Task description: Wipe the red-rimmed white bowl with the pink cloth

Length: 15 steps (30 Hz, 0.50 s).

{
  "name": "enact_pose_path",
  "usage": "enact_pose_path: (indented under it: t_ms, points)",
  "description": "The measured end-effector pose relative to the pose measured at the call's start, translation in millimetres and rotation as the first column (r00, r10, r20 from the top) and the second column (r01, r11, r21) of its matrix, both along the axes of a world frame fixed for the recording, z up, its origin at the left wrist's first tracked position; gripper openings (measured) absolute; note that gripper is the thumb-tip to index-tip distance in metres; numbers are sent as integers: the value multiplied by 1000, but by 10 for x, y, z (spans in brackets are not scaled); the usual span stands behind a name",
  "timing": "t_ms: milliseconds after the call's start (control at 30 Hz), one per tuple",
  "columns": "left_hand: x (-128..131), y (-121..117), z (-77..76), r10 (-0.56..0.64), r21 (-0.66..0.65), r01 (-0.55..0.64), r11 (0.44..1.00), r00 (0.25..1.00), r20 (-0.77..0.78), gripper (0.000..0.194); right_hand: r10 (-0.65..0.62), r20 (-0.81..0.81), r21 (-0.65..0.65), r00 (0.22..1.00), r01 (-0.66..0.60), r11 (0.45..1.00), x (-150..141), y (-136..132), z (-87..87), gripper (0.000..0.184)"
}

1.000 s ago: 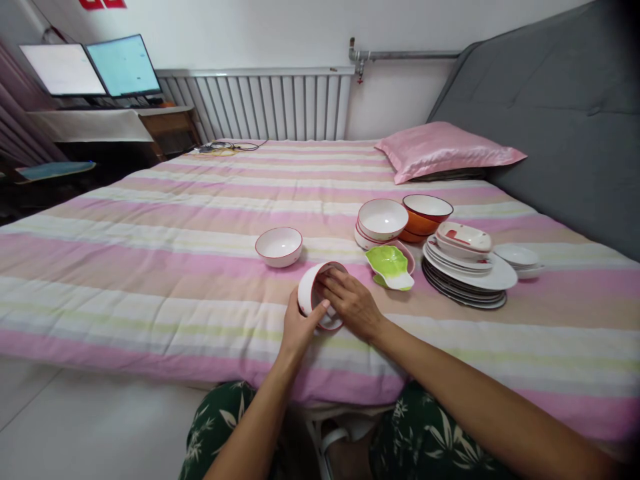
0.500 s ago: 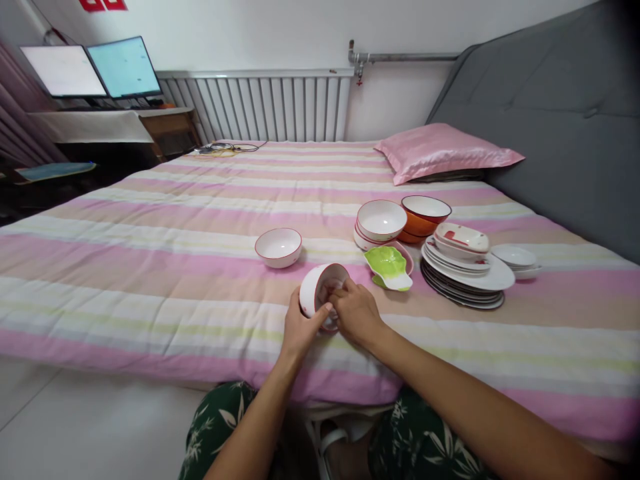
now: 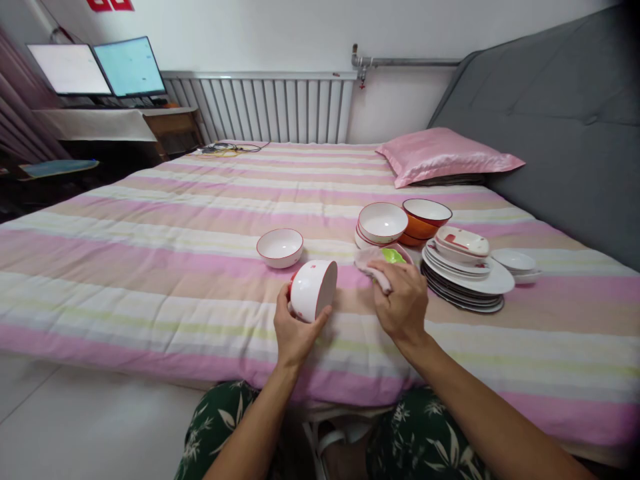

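My left hand (image 3: 299, 333) grips a white bowl (image 3: 310, 291) with a red rim, tipped on its side with its mouth facing right. Pinched in my right hand (image 3: 403, 300) is a pale pinkish cloth (image 3: 374, 263), held apart from the bowl. Behind that hand, a green leaf-shaped dish (image 3: 393, 256) is mostly covered from view. A second red-rimmed white bowl (image 3: 280, 248) stands upright on the bed, just beyond the one I hold.
Stacked red-rimmed bowls (image 3: 383, 223) stand beside orange bowls (image 3: 425, 217). Right of them are a pile of plates (image 3: 500, 277) topped by rectangular dishes (image 3: 463, 241), and small white dishes (image 3: 515, 260). A pink pillow (image 3: 447, 157) lies farther back on the striped bed (image 3: 150, 280).
My right hand has come out of the bowl and moved right, with the cloth now showing in it. My left hand has turned the bowl's mouth farther to the right.
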<state>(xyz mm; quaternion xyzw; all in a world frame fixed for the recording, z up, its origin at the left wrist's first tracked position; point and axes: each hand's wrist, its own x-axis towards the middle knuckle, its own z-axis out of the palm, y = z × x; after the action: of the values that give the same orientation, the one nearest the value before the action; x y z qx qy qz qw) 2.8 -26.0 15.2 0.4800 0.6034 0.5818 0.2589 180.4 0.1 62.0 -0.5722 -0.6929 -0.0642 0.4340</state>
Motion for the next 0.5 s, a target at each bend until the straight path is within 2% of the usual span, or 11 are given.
enact_pose_path:
  t_ms: [67, 167, 300, 400, 500]
  points:
    - [-12, -2, -21, 27, 72, -20, 997, 995, -96, 84, 39, -95, 119, 995, -28, 993, 8, 18, -7, 36]
    - [-1, 11, -61, 43, 156, 6, 988, 951, -307, 84, 177, -126, 175, 976, -154, 972, -77, -23, -19, 41]
    - [40, 16, -92, 24, 210, 90, 974, 875, -484, 80, 374, -1, 35, 928, -373, 927, -277, -181, -29, 43]
    - [36, -5, -81, 11, 191, 94, 977, 874, -486, 66, 483, 86, -66, 872, -478, 876, -394, -299, -19, 44]
    - [7, -23, -58, -8, 163, 92, 982, 892, -452, 59, 523, 133, -134, 842, -508, 851, -453, -362, -9, 49]
